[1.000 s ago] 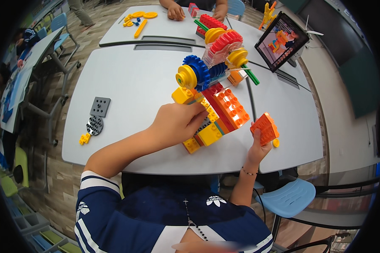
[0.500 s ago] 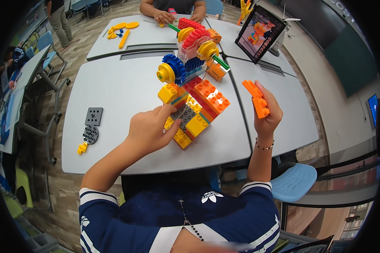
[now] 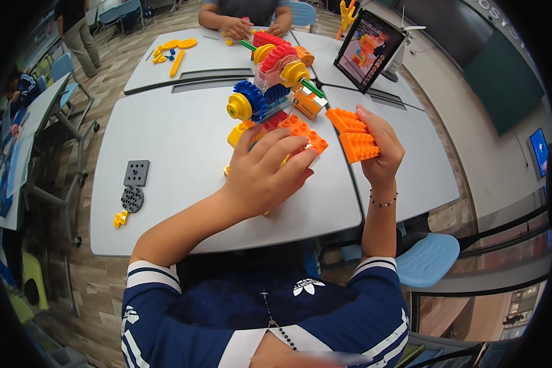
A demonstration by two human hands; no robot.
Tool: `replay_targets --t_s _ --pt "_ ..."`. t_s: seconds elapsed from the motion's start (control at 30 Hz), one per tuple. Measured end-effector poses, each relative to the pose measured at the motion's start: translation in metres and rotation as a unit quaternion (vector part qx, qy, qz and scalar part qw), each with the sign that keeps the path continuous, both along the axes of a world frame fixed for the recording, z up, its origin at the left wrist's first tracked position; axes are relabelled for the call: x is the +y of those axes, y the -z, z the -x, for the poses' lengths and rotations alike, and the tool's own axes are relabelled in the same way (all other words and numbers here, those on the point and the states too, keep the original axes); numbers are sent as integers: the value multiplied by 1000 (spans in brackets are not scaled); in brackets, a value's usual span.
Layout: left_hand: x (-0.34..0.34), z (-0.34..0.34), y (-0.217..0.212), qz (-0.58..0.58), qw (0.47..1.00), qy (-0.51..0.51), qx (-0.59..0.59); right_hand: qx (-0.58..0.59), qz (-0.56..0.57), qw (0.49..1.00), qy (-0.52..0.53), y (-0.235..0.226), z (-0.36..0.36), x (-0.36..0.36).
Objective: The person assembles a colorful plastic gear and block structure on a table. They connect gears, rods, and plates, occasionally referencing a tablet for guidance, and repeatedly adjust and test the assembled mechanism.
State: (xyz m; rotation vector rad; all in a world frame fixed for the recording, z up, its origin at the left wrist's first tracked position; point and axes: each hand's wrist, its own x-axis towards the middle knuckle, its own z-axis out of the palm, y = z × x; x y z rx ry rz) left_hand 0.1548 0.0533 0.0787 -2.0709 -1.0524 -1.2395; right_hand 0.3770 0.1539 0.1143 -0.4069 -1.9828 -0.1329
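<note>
A toy brick model (image 3: 306, 132) stands on the table in front of me, built of orange, yellow and red bricks with gears and wheels on top. My left hand (image 3: 267, 168) lies over its near part, fingers curled across to the orange bricks on its right side. The hand hides most of the lower body. To the right of the model, my right hand (image 3: 383, 147) holds a pair of orange studded bricks (image 3: 354, 136) upright above the table, apart from the model. Blue gears (image 3: 251, 100), yellow wheels (image 3: 239, 107) and a green axle (image 3: 313, 88) top the model.
Grey plates (image 3: 137, 173) and small yellow bricks (image 3: 121, 218) lie at the left. Yellow parts (image 3: 178, 58) sit at the far left. A tablet (image 3: 369, 50) stands at the back right. Across the table are another person's hands (image 3: 236, 27). A blue chair (image 3: 428, 260) is at right.
My left hand has moved from the model's lower left up and right over its orange bricks. My right hand has brought the orange bricks left, closer to the model, and turned them.
</note>
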Motion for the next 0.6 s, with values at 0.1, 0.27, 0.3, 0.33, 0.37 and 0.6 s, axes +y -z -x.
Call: replay_targets --t_s 0.1,0.27,0.3,0.33,0.37,0.6 --pt "1 8 3 4 1000 12 -17 -26 2 1000 -14 -7 3 1" --pt "3 31 1 2 997 52 -51 -59 -8 998 -30 -12 18 2" --pt "3 36 -1 9 996 67 -57 -64 -7 997 -31 -13 22 2" --pt "2 42 -4 16 994 85 -67 -70 -10 997 -38 -14 26 2" --pt "2 47 -8 23 991 103 -78 -77 -14 996 -44 -15 30 2" --pt "1 71 -36 27 977 145 -155 -125 -31 991 -35 -23 49 7"
